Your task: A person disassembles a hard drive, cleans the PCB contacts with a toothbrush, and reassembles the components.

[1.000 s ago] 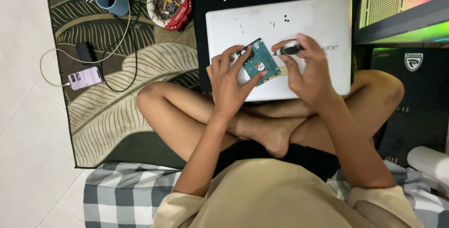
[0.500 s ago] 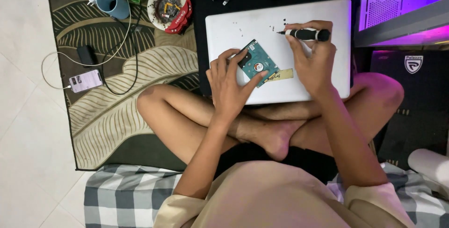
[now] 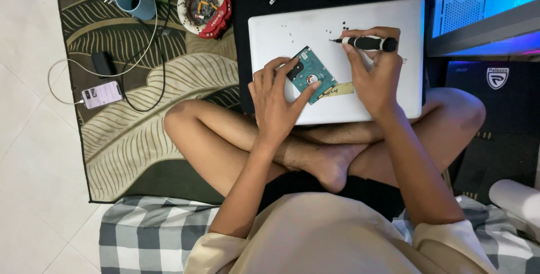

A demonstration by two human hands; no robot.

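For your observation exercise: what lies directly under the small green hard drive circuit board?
The green hard drive circuit board rests on a closed white laptop; a yellowish strip pokes out beside it. The left hand covers its lower edge.

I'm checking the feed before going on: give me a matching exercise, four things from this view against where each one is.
Things:
1. hard drive
2. screwdriver
3. blue mug
4. phone

Places:
A. on the patterned rug, plugged into a white cable
B. held in the right hand, tip near small screws on the laptop lid
C. lying on its side at the rug's far edge, beside a round dish
D. under the left hand's fingers, on the laptop lid

Pairs: 1-D, 2-B, 3-C, 4-A
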